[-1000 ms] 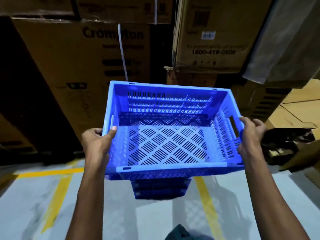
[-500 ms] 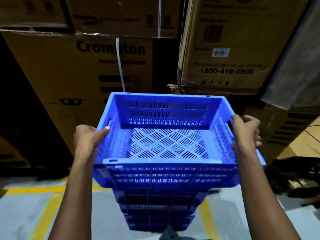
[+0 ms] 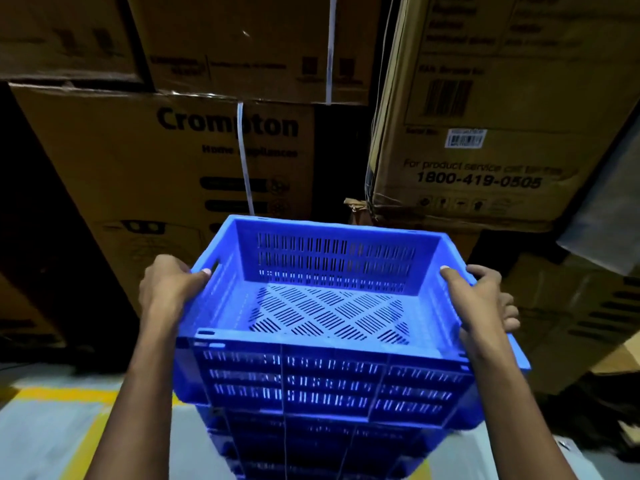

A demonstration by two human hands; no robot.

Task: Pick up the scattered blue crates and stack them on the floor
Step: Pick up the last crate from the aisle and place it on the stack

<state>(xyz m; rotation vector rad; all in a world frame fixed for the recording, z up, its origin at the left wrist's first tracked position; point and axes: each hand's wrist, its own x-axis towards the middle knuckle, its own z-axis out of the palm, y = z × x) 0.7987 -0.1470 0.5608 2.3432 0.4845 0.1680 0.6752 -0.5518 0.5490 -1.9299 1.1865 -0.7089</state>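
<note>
An empty blue crate (image 3: 325,313) with slotted walls and floor fills the middle of the head view. My left hand (image 3: 169,289) grips its left rim, thumb over the edge by the handle slot. My right hand (image 3: 481,299) grips the right rim the same way, fingers curled outside the wall. Directly beneath it is a stack of blue crates (image 3: 311,445) on the grey floor; the held crate sits on or just above the top of the stack, and I cannot tell whether they touch.
Tall stacked cardboard boxes (image 3: 194,157) stand close behind the crates, more cardboard boxes (image 3: 485,133) at the right. Yellow floor lines (image 3: 65,396) run along the grey floor at lower left. Loose cardboard and clutter lie at the lower right.
The crate in my hands has come down and toward me over the stack, and its floor has levelled out. The stack below now shows more of itself under the crate.
</note>
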